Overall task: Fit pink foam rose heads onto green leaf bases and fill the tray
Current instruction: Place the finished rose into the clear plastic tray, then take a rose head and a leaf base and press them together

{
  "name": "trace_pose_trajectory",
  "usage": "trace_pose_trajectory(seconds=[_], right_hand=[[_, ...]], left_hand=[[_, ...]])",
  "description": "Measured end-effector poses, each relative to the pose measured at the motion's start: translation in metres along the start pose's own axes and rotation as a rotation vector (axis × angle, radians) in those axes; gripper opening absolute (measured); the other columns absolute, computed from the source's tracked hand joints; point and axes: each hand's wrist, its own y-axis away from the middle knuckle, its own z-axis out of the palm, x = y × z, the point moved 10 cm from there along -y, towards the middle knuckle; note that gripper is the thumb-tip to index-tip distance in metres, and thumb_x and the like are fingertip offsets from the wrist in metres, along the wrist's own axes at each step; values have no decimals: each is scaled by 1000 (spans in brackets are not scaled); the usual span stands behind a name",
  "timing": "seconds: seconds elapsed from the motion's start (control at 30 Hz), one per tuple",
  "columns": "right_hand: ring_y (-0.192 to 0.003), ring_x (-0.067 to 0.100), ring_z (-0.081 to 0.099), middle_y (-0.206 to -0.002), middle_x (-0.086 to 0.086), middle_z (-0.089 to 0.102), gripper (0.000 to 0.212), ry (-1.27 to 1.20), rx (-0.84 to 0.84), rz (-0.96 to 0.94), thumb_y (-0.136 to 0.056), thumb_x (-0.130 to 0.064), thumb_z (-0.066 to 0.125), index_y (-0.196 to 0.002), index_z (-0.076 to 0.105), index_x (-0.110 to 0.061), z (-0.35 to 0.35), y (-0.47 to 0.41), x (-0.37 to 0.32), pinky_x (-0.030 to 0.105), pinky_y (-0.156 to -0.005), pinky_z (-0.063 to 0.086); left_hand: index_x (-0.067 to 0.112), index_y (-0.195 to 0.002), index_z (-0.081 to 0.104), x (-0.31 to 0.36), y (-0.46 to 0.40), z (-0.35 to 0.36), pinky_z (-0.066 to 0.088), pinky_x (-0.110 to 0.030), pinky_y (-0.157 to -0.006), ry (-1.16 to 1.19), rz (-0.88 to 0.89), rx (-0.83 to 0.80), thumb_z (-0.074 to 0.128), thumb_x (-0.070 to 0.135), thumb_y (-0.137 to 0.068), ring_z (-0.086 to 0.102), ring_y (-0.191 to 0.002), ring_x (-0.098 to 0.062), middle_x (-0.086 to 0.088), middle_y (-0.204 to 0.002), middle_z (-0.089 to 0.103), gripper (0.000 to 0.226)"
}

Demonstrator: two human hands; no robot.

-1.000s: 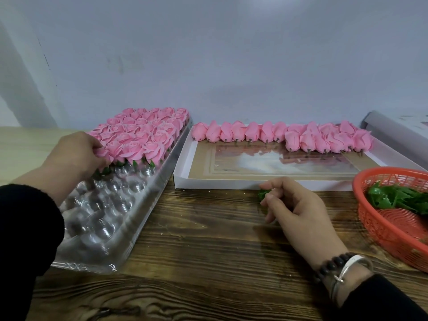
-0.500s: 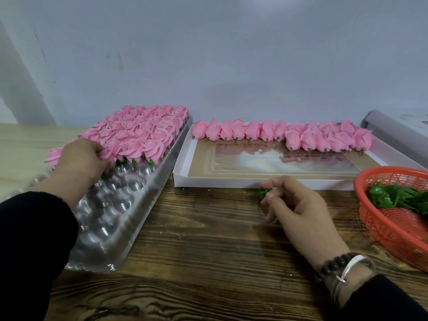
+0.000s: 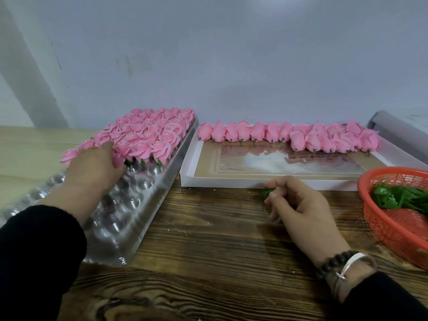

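A clear plastic tray lies at the left, its far half filled with pink roses on green bases and its near cups bare. My left hand lies on the tray at the front row, its fingers and thumb curled round a pink rose. Another rose sits just left of that hand. My right hand rests on the table and pinches a green leaf base at its fingertips.
A white box lid in the middle holds a row of loose pink rose heads along its far side. A red basket with green leaf bases stands at the right. A grey wall rises behind the wooden table.
A rose has come into view at the tray's left edge beside my left hand, and the tray has shifted a little. My right hand has stayed put with the leaf base.
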Motion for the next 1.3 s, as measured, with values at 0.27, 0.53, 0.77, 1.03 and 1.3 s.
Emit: trace_pose_trajectory(seconds=[0.27, 0.53, 0.77, 1.03, 1.3], right_hand=[[-53, 8, 55, -71, 4, 62, 26, -15, 18, -34, -87, 2, 53, -85, 63, -21, -2, 1, -10, 19, -57, 47], [-50, 7, 57, -67, 0, 61, 35, -54, 199, -97, -88, 5, 51, -79, 60, -27, -29, 1, -14, 9, -54, 45], [-53, 3, 58, -60, -13, 63, 32, -13, 362, -72, -89, 0, 49, -79, 59, -29, -59, -4, 1, 9, -58, 45], [-70, 19, 60, -73, -12, 62, 33, 204, 211, -126, -85, -2, 55, -80, 59, -34, -42, -2, -5, 34, -71, 49], [-56, 9, 47, -60, 0, 55, 17, 177, 54, -99, -84, -9, 59, -76, 60, -24, -19, -7, 1, 21, -58, 39]], left_hand=[[10, -110, 64, 105, 51, -47, 35, -36, -87, 342, 252, 161, 63, 23, -84, 47, -107, -30, -16, -106, 58, 29], [19, -71, 63, 199, 127, -13, 40, -11, -58, 1084, 268, -39, 62, 11, -84, 50, -59, -1, 10, -62, 55, 15], [21, -66, 56, 204, 138, 25, 37, -10, -55, 1047, 255, -252, 58, 12, -88, 46, -54, -2, 10, -56, 48, 24], [12, -73, 61, 203, 131, 36, 47, -30, -62, 1095, 237, -286, 57, 13, -88, 49, -57, -12, 0, -60, 55, 16], [16, -70, 61, 208, 126, 25, 41, -21, -55, 1171, 274, -210, 58, 12, -88, 46, -53, -7, 7, -55, 51, 18]])
